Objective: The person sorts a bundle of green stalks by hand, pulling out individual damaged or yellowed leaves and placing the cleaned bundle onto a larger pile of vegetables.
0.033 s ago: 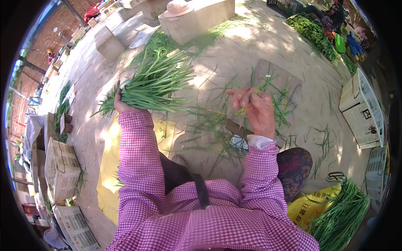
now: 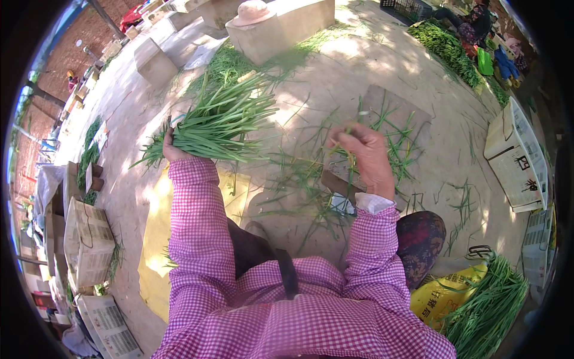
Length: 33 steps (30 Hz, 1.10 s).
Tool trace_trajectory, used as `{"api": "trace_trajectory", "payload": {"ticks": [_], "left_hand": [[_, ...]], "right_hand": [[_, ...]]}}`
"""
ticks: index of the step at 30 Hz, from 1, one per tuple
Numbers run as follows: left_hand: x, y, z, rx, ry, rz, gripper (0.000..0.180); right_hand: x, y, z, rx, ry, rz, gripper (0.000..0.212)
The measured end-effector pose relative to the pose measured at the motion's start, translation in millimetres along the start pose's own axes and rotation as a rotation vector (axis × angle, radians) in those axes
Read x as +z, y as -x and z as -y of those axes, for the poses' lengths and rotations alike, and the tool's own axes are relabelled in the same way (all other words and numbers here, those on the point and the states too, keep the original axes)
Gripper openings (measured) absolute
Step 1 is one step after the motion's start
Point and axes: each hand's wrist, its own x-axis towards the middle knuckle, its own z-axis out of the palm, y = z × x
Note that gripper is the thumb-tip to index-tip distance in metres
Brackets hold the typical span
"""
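Observation:
A thick bunch of green chives [image 2: 221, 122] is gripped in my left hand [image 2: 172, 148], its cut, paler ends fanning out to the right. My fingers wrap round it near the leafy end, mostly hidden by the stalks. On the right, my right hand [image 2: 368, 152] hovers over the ground with its fingers curled in and slightly blurred. Thin greenish strands show beneath the fingertips, but I cannot tell whether they are held or lie behind. Loose chive stalks [image 2: 403, 143] are scattered under that hand, on and around a flat grey board [image 2: 412, 107].
A yellow sack [image 2: 156, 239] lies under my left arm. More chives [image 2: 493, 311] are heaped on another yellow sack at lower right. White plastic crates [image 2: 89, 239] stand at both sides. Concrete blocks [image 2: 257, 42], one with a pink hat, and a seated person [image 2: 475, 24] are farther off.
My right hand's fingers have curled in from a more stretched-out pose, and the hand has shifted slightly. The left hand and its bunch have barely moved.

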Motion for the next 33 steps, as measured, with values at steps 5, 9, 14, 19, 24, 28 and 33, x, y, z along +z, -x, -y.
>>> {"api": "trace_trajectory", "payload": {"ticks": [5, 9, 14, 19, 24, 28, 33], "left_hand": [[8.8, 6.3, 5.4, -0.042, -0.019, -0.092, 0.043], [1.7, 3.4, 9.0, -0.102, 0.005, -0.08, 0.038], [3.3, 4.8, 18.2, -0.051, -0.021, -0.045, 0.035], [-3.2, -2.1, 21.4, -0.106, -0.06, -0.056, 0.045], [-11.6, -10.1, 20.5, -0.041, -0.095, -0.054, 0.048], [-6.5, -5.6, 20.9, -0.063, -0.079, -0.035, 0.046], [-6.4, -3.9, 19.9, -0.022, -0.078, -0.039, 0.042]], "right_hand": [[10.8, -5.6, -1.2, 0.116, -0.012, -0.139, 0.03], [31.5, -4.6, 11.9, 0.156, -0.32, 0.012, 0.025], [65.0, -1.1, 26.3, 0.246, -0.355, 0.11, 0.022], [83.3, -1.0, 18.1, 0.203, -0.307, 0.046, 0.019], [85.8, -3.3, 15.8, 0.396, -0.588, 0.115, 0.022], [94.3, -1.0, 11.8, 0.426, -0.908, 0.059, 0.021], [105.2, -0.8, 10.7, 0.465, -1.055, -0.029, 0.016]]}}
